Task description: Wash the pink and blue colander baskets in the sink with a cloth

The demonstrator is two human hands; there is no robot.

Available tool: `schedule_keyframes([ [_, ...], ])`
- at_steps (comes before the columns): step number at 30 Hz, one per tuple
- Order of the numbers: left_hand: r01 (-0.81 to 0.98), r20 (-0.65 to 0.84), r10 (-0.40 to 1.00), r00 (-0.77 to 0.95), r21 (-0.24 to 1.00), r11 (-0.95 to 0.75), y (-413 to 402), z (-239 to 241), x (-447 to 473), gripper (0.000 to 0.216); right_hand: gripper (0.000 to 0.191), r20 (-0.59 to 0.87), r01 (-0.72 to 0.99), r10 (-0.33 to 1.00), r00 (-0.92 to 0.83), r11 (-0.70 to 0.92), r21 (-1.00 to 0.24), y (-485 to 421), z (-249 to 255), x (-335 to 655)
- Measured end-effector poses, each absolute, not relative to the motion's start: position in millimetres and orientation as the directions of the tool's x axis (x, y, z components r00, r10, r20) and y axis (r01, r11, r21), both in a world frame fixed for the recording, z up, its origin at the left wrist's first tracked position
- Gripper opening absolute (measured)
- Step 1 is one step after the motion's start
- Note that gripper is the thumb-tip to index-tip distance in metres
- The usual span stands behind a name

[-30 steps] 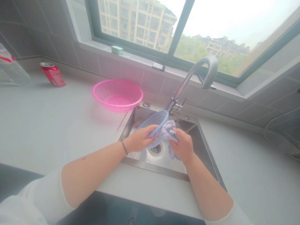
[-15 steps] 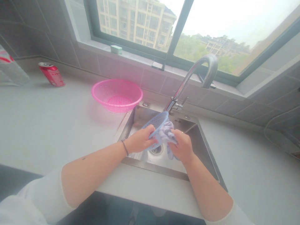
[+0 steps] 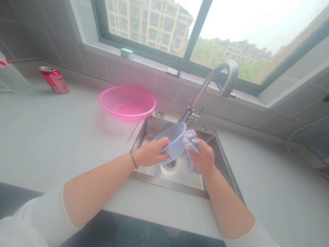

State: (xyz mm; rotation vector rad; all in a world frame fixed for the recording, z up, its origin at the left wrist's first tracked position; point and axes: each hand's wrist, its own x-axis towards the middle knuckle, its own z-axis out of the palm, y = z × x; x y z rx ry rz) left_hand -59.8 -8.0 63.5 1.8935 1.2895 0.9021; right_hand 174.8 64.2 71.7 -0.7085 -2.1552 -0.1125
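Note:
Over the sink (image 3: 180, 177), my left hand (image 3: 153, 152) grips the rim of a light blue plastic basket (image 3: 176, 145) with small holes, its fingers closed on the near left side. The basket is tilted, its opening turned up and to the left. My right hand (image 3: 205, 156) is closed around a bunched pale cloth (image 3: 190, 140), with part of it hanging below the fingers. The cloth is against or very near the basket's right outer side. Beneath the basket, the sink drain (image 3: 170, 164) is partly visible.
A pink basket (image 3: 128, 118) stands on the counter left of the sink. Behind the sink rises a curved faucet (image 3: 200, 92). A red can (image 3: 54, 80) and a clear plastic bottle (image 3: 11, 77) stand farther left. A green block (image 3: 126, 53) lies on the windowsill.
My right hand has shifted slightly right with the cloth, uncovering more of the blue basket's side. My left hand still holds the basket and has moved a little left.

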Motion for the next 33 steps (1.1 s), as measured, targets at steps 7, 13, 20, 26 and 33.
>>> schedule_keyframes([
  [7,0.535,0.2,0.939,0.279,0.78,-0.325,-6,64,-63,0.017,0.007,0.691,0.348,0.288,-0.663,0.936,-0.056,50,71,163],
  [13,0.486,0.13,0.94,0.314,0.829,-0.277,-10,67,-60,0.017,0.017,0.735,0.545,0.487,-0.472,0.816,-0.19,64,74,177],
  [20,0.511,0.164,0.939,0.303,0.803,-0.305,-10,67,-63,0.016,0.013,0.705,0.422,0.385,-0.595,0.897,-0.134,58,69,171],
  [26,0.332,0.172,0.916,0.361,0.894,-0.299,-7,65,-67,0.016,0.033,0.617,0.737,0.773,-0.147,0.502,-0.453,95,64,190],
  [33,-0.055,0.098,0.915,0.392,0.995,-0.083,-1,55,-70,0.043,0.035,0.541,0.698,0.838,-0.071,0.429,-0.573,94,67,191],
])
